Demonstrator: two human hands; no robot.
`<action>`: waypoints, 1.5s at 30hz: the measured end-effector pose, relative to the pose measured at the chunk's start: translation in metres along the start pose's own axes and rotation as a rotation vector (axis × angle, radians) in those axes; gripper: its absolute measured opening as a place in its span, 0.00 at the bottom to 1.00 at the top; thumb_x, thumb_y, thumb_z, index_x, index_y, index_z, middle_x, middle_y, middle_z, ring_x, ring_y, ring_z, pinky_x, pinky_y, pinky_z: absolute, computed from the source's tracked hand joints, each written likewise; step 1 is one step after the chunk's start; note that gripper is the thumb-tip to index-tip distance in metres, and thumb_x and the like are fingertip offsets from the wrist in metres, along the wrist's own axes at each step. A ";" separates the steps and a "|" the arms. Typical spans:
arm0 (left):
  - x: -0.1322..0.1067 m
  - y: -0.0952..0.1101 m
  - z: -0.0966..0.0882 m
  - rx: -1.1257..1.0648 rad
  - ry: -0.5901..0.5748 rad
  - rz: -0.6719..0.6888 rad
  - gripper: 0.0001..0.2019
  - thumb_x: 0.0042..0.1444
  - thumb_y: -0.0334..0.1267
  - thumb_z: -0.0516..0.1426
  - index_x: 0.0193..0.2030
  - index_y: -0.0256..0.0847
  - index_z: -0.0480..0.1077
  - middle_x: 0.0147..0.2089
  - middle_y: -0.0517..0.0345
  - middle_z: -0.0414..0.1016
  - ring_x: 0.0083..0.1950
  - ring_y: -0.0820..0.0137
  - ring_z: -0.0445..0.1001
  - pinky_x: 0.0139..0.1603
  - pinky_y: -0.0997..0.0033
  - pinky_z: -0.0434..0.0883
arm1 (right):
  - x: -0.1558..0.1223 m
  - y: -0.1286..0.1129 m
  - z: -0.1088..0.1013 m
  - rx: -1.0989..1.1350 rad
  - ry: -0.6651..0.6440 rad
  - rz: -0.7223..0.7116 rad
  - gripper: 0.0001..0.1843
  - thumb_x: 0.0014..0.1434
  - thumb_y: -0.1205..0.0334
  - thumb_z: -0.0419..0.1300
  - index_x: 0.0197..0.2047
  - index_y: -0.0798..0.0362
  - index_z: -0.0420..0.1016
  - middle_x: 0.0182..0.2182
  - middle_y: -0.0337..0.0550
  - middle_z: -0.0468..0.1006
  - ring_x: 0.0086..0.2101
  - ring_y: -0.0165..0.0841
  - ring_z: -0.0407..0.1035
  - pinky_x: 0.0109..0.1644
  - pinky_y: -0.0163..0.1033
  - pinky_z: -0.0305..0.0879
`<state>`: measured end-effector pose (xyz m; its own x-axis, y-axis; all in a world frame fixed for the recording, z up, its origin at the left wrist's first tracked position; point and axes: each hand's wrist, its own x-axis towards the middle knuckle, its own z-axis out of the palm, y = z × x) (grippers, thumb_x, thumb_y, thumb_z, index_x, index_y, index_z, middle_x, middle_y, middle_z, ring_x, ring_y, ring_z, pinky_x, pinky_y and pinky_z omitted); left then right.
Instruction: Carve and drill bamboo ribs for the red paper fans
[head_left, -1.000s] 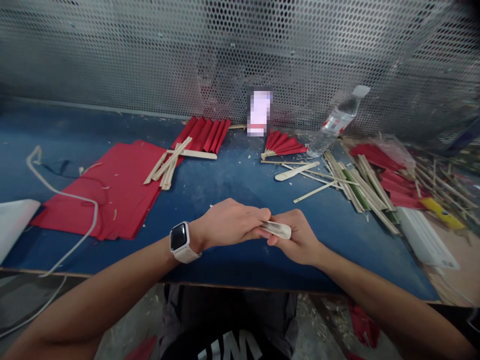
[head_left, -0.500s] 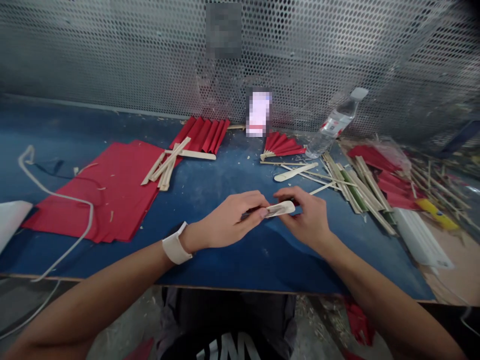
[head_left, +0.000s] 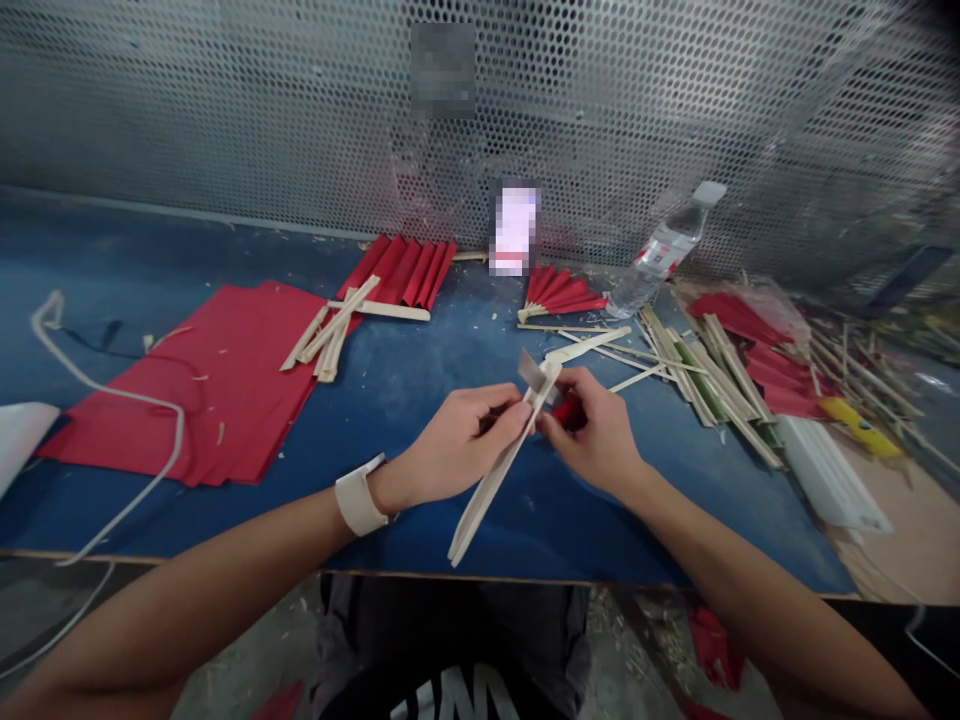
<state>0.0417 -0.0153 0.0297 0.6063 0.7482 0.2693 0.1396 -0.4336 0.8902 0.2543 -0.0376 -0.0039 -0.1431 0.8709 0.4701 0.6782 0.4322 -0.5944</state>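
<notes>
My left hand (head_left: 471, 436) pinches a pale bamboo strip (head_left: 491, 482), closed around it near its upper end. The strip slants down toward the table's front edge and looks split or doubled along its length. My right hand (head_left: 594, 430) is closed on a utility knife (head_left: 571, 412) with a red handle. Its flat metal blade (head_left: 532, 371) lies against the strip's upper end, close to my left fingertips. Just beyond the hands, a flat bamboo piece (head_left: 589, 345) rests on the blue table (head_left: 420, 540).
Red paper sheets (head_left: 187, 390) lie at left beside a white cable (head_left: 124, 385). Pleated red paper (head_left: 409, 270), bamboo slats (head_left: 330, 335), a small red fan (head_left: 562, 292), a phone (head_left: 516, 230) and a water bottle (head_left: 667, 250) stand behind. More bamboo strips (head_left: 712, 380) and a yellow tool (head_left: 862, 427) are at right.
The bamboo strip has turned from pointing toward me to slanting down-left, showing its length. The knife blade has come into view at its upper end. Both hands stay close together.
</notes>
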 end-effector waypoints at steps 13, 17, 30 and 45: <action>0.009 -0.016 -0.014 -0.089 0.242 -0.130 0.24 0.76 0.52 0.47 0.33 0.41 0.69 0.21 0.65 0.60 0.20 0.76 0.59 0.22 0.72 0.60 | 0.007 0.010 -0.007 -0.343 -0.189 0.015 0.20 0.77 0.51 0.48 0.51 0.56 0.76 0.44 0.49 0.77 0.41 0.35 0.74 0.44 0.38 0.66; 0.018 -0.012 -0.045 0.567 0.397 0.131 0.15 0.74 0.44 0.51 0.36 0.41 0.69 0.27 0.62 0.67 0.27 0.73 0.65 0.32 0.68 0.61 | 0.013 0.015 -0.021 -0.427 -0.502 -0.012 0.21 0.78 0.48 0.48 0.55 0.53 0.76 0.46 0.46 0.79 0.42 0.35 0.74 0.43 0.38 0.63; 0.060 -0.062 -0.018 0.853 0.031 -0.387 0.20 0.77 0.44 0.44 0.42 0.41 0.75 0.39 0.50 0.80 0.35 0.63 0.75 0.33 0.65 0.61 | 0.017 0.029 -0.009 -0.428 -0.659 -0.182 0.25 0.78 0.49 0.49 0.69 0.48 0.74 0.48 0.47 0.77 0.45 0.32 0.73 0.45 0.36 0.65; 0.058 -0.085 -0.026 0.888 -0.105 -0.154 0.14 0.75 0.40 0.48 0.50 0.42 0.75 0.55 0.46 0.74 0.58 0.52 0.70 0.57 0.51 0.69 | 0.035 -0.013 0.021 -0.730 -0.775 -0.201 0.21 0.81 0.53 0.41 0.55 0.54 0.72 0.39 0.45 0.81 0.31 0.27 0.68 0.35 0.40 0.37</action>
<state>0.0448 0.0782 -0.0203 0.5935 0.7990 0.0974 0.7506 -0.5931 0.2913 0.2253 -0.0081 0.0064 -0.5423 0.8214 -0.1767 0.8203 0.5631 0.1003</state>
